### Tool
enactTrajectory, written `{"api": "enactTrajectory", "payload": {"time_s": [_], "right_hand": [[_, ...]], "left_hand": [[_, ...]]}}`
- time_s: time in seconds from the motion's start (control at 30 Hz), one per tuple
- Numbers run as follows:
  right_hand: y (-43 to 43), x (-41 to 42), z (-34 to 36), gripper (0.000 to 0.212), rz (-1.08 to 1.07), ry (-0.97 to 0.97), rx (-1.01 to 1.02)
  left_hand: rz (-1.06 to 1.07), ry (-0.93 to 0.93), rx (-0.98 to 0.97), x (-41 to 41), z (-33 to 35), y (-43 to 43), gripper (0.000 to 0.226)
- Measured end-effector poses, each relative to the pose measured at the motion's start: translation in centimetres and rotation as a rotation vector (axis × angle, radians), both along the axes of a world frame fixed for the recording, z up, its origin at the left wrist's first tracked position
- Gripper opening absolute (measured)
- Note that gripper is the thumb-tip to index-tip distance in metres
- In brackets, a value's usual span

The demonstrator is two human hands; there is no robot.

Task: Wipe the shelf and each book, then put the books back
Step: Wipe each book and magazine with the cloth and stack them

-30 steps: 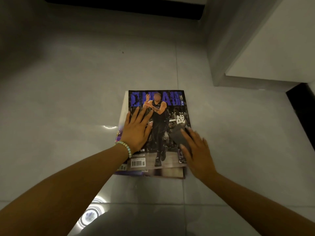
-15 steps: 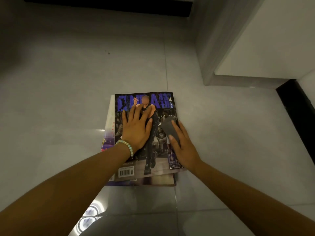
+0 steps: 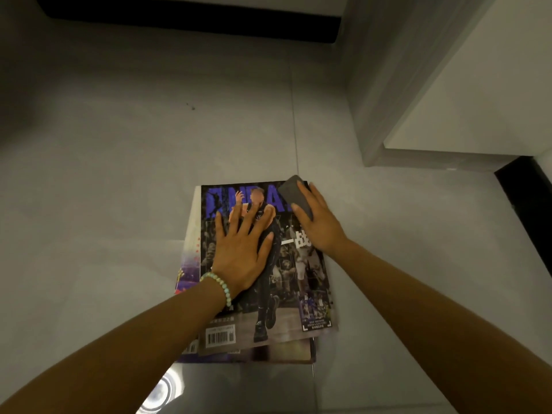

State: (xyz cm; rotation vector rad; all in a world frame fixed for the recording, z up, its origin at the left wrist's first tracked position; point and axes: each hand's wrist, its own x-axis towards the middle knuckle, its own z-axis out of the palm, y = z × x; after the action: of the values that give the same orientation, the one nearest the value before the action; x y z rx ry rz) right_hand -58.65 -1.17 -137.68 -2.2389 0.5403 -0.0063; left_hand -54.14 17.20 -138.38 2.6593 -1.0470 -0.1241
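Since 1 second ago, when the grey cloth sat midway along the cover's right side, my right grip has carried it up to the far right corner of the top magazine, over the end of the blue title. My left grip has not shifted. It lies flat on the cover's left half, fingers straight and spread wide, holding nothing and pinning the magazine down, with a bead bracelet at the wrist. My right grip has its thumb on 1 side of the cloth and its fingers over the other, pressing it to the paper.

I judge that this stroke has dealt with the right strip of the cover. The part under my left palm and the near end by the barcode probably still need a pass, so this magazine is not ready to go back.

It is glossy and dark, with a basketball player under blue lettering. It lies on a small stack of others on the tiled floor, whose edges show at the left and near end, slightly askew. Being thin and slick, it would likely slide without my left palm on it.
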Motion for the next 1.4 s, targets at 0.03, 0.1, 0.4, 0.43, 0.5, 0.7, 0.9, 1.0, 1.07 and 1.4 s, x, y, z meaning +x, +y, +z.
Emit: {"api": "enactTrajectory", "payload": {"time_s": [0.03,0.1,0.4,0.43,0.5,0.7,0.9,1.0,1.07,1.4], "right_hand": [[-0.1,0.1,-0.1,0.056,0.006,-0.006,0.012],[0.4,-1.2,-0.5,0.056,0.005,-0.049,0.016],[-0.6,-0.6,-1.3,0.056,-0.069,-0.159,0.290],[-1.0,0.5,-1.2,0.056,-0.119,-0.159,0.377],[-1.2,2.0,-0.9,0.056,-0.223,-0.175,0.529],[0.8,-2.0,-1.1,0.058,-0.259,-0.215,0.548],[2.9,-7.6,-1.1,0.056,-0.263,-0.199,0.589],[2.9,-7.8,-1.0,0.056,-0.283,-0.187,0.596],[3.6,-8.7,-0.7,0.057,-0.286,-0.194,0.613],[7.4,-17.3,0.0,0.045,-0.364,-0.077,0.659]], "left_hand": [[0.009,0.007,-0.026,0.2,0.1,-0.2,0.063],[0.041,0.008,-0.092,0.9,0.5,-1.0,0.062],[0.124,0.035,-0.067,1.9,0.0,-3.1,0.069],[0.125,0.035,-0.070,1.9,0.1,-3.1,0.069],[0.127,0.039,-0.073,2.1,0.2,-3.1,0.065],[0.113,0.038,-0.041,2.1,0.1,-3.2,0.062],[0.001,0.026,-0.083,0.5,0.5,-2.5,0.067],[-0.086,0.026,-0.117,-2.4,0.2,-1.7,0.059],[-0.084,0.019,-0.129,-3.2,-0.1,-1.4,0.055],[-0.074,0.018,-0.036,-3.5,0.4,-1.7,0.068]]}}
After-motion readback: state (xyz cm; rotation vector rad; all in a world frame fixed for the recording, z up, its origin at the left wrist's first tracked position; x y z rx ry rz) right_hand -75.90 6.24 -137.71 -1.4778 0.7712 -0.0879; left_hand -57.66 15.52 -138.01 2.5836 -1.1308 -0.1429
